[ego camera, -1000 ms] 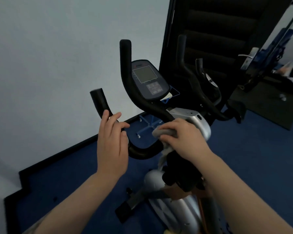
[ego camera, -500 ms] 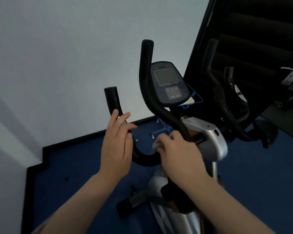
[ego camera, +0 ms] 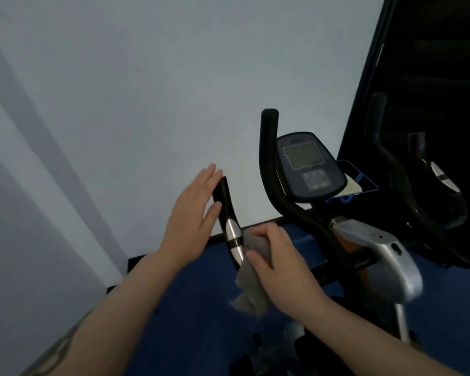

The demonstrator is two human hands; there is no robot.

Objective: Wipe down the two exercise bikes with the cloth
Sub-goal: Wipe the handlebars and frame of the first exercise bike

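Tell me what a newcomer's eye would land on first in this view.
First the two bare hands at centre: the right hand clutches a grey cloth against the left handlebar just below its silver sensor band, while the left hand lies flat-fingered against that bar's upper end. Next, the dark console to the right, between the upright black bars.

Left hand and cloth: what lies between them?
In the head view, the handlebar grip with its silver sensor stands between the left hand and the cloth that the right hand holds.

Matt grey cloth; glossy black handlebar w/ shiny metal band.
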